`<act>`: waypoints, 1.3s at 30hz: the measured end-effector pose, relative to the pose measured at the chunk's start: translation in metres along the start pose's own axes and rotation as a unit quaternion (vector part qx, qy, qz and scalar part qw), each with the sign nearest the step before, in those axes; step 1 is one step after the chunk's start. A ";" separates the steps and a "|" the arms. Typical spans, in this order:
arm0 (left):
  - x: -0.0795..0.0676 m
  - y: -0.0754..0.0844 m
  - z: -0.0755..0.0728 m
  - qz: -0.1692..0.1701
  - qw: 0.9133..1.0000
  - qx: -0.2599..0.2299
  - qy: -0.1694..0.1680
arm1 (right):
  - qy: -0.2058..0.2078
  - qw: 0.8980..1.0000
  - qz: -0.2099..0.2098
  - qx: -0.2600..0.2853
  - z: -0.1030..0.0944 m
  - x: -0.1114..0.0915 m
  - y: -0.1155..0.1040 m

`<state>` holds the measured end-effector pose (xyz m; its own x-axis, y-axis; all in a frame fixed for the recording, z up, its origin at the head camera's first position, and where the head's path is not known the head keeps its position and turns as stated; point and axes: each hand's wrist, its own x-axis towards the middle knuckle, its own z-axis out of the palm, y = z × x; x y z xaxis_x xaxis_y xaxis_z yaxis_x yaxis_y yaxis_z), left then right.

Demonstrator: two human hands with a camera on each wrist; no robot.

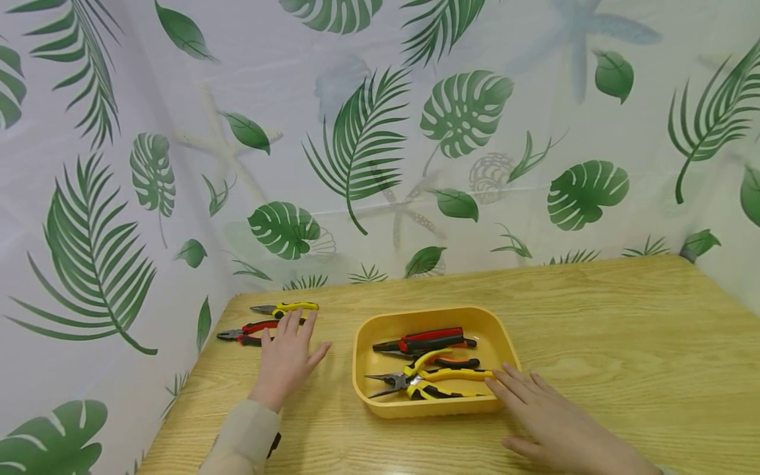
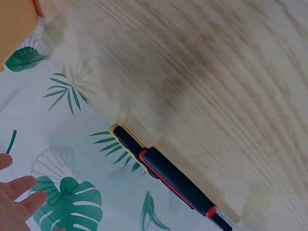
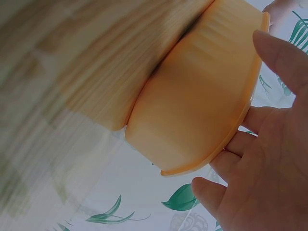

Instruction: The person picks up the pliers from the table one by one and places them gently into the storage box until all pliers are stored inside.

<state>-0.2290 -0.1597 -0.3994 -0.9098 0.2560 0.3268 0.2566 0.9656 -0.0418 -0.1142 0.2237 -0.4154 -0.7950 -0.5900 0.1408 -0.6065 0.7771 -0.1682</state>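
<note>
My left hand [image 1: 287, 363] hovers with fingers spread over the near side of two pliers on the table's left. One is a red-and-black pair of combination pliers [image 1: 255, 326]; behind it lies a yellow-and-black pair of pliers [image 1: 299, 306]. In the left wrist view, that hand [image 2: 17, 199] appears apart from them and holds nothing. A yellow plastic tray [image 1: 436, 410] holds several pliers, among them red-and-black pliers [image 1: 433, 340] and yellow long-nose pliers [image 1: 454, 374]. My right hand [image 1: 552, 419] is at the tray's right rim, its fingers extended over the edge; in the right wrist view nothing is gripped.
The wood-grain table [image 1: 623, 343] extends right of the tray. A white leaf-patterned cloth [image 1: 380, 165] hangs along the table's back and left sides. Orange-and-black handles [image 1: 457, 363] lie between the other pliers in the tray.
</note>
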 end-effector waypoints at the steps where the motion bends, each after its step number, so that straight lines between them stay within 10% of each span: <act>1: 0.000 -0.002 0.001 0.000 1.000 0.001 0.003 | 0.003 1.000 -0.003 -0.002 0.000 0.000 0.000; 13: 0.006 -0.014 0.000 0.004 0.999 0.003 0.041 | 0.014 1.000 -0.012 -0.008 0.000 0.000 0.003; 23: 0.016 -0.034 0.008 -0.047 0.997 -0.060 0.005 | 0.015 1.000 -0.011 -0.010 0.000 0.000 0.003; 39: 0.026 -0.060 0.022 -0.075 0.994 -0.030 -0.075 | -0.010 1.000 0.005 -0.005 -0.001 0.001 0.000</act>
<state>-0.2752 -0.2103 -0.4092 -0.9765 0.1182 0.1804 0.1299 0.9900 0.0544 -0.1147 0.2229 -0.4140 -0.8014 -0.5862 0.1186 -0.5981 0.7853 -0.1599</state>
